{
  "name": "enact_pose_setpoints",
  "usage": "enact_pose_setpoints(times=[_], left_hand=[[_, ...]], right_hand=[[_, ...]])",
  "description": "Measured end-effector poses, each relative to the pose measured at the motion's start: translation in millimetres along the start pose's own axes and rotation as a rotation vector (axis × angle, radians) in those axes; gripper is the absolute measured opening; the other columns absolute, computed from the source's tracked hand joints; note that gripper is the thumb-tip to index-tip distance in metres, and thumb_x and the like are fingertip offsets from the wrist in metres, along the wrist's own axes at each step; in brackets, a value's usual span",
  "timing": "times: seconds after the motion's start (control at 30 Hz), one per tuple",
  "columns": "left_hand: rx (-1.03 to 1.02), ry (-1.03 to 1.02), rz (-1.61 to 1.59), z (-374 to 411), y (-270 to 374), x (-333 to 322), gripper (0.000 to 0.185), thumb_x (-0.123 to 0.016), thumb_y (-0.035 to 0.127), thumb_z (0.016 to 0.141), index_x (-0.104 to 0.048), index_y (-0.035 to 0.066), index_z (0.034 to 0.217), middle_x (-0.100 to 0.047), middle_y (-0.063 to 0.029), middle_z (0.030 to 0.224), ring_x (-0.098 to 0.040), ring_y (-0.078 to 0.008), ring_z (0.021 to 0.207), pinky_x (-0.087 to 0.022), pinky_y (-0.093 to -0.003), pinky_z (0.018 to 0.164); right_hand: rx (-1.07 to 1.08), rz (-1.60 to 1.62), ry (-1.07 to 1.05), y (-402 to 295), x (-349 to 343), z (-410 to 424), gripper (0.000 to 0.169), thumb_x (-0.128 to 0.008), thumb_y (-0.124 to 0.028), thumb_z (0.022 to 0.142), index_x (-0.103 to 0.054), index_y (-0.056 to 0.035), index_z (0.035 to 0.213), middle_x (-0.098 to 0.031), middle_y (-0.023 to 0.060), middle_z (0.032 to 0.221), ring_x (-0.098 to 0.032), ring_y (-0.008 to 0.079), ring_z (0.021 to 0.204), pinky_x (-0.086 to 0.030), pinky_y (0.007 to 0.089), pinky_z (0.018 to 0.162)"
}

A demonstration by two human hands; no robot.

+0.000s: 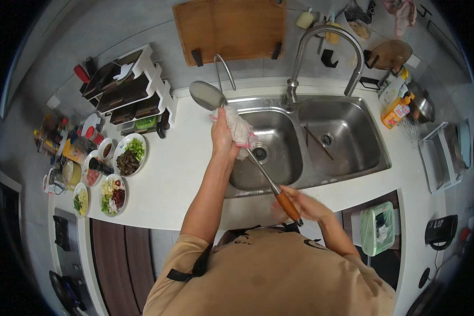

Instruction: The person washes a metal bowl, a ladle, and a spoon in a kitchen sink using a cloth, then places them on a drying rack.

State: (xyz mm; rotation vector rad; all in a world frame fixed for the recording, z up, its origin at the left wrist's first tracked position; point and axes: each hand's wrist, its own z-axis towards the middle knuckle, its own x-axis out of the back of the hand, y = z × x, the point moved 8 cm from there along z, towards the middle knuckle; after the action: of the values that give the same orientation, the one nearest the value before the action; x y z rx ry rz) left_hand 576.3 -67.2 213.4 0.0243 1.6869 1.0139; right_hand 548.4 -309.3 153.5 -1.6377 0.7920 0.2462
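A long metal wok ladle with a wooden handle slants across in front of me. My left hand grips a white, pink-edged cloth wrapped around the shaft just below the round head. Beside the wooden handle, my right hand is blurred, with its fingers behind and past the handle; I cannot tell whether it grips. Beneath the shaft lies the left basin of a steel double sink. Two brown chopsticks rest in the right basin.
Plates of chopped ingredients and jars stand at left, below a tiered rack. A tall faucet arches over the sink. At right are an orange bottle, a dish rack and a green-lined bin.
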Motion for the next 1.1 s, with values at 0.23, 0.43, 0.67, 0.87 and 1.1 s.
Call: enact_pose_setpoints(times=[0.23, 0.43, 0.67, 0.87, 1.1], left_hand=[[0.159, 0.07, 0.166, -56, -56, -18, 0.026, -0.039, 0.03, 0.086, -0.047, 0.006, 0.083, -0.049, -0.0038, 0.068, -0.051, -0.0146, 0.061, -0.043, -0.0284, 0.054], [-0.085, -0.219, 0.738, -92, -69, -35, 0.024, -0.042, 0.023, 0.084, -0.05, 0.002, 0.078, -0.049, -0.0019, 0.065, -0.044, -0.0092, 0.06, -0.036, -0.0266, 0.053], [-0.471, -0.484, 1.05, -145, -75, -59, 0.022, -0.042, 0.009, 0.079, -0.05, -0.004, 0.094, -0.053, -0.0162, 0.09, -0.05, -0.0291, 0.086, -0.035, -0.0356, 0.078], [0.212, -0.186, 0.646, -113, -103, -13, 0.023, -0.042, 0.01, 0.081, -0.05, -0.004, 0.098, -0.052, -0.0126, 0.102, -0.05, -0.0179, 0.089, -0.039, -0.0314, 0.077], [0.007, -0.289, 0.672, -110, -87, -67, 0.018, -0.053, 0.01, 0.074, -0.053, -0.002, 0.088, -0.056, -0.0034, 0.075, -0.052, -0.0124, 0.066, -0.042, -0.026, 0.062]], right_hand=[[0.055, -0.346, 0.284, 13, -22, 12, 0.032, -0.036, -0.031, 0.086, -0.041, -0.0033, 0.103, -0.045, 0.0004, 0.06, -0.04, 0.007, 0.045, -0.031, 0.021, 0.038], [0.288, -0.284, 0.382, 1, -23, 32, 0.045, -0.023, -0.043, 0.087, -0.042, -0.0057, 0.072, -0.039, 0.0004, 0.052, -0.033, 0.0082, 0.035, -0.026, 0.0211, 0.032], [0.449, -0.399, 0.697, -3, 31, 3, 0.027, -0.036, -0.024, 0.084, -0.049, -0.001, 0.077, -0.044, 0.0003, 0.052, -0.041, 0.0075, 0.046, -0.032, 0.0211, 0.04], [0.798, -0.728, 0.83, -73, 23, -22, 0.046, -0.043, -0.013, 0.077, -0.033, 0.0028, 0.118, -0.051, 0.0059, 0.065, -0.048, 0.0139, 0.057, -0.041, 0.0259, 0.054], [0.836, -1.082, 0.709, -37, -18, -14, 0.04, -0.043, -0.011, 0.077, -0.038, 0.0026, 0.114, -0.048, 0.0153, 0.082, -0.049, 0.0199, 0.074, -0.04, 0.0318, 0.068]])
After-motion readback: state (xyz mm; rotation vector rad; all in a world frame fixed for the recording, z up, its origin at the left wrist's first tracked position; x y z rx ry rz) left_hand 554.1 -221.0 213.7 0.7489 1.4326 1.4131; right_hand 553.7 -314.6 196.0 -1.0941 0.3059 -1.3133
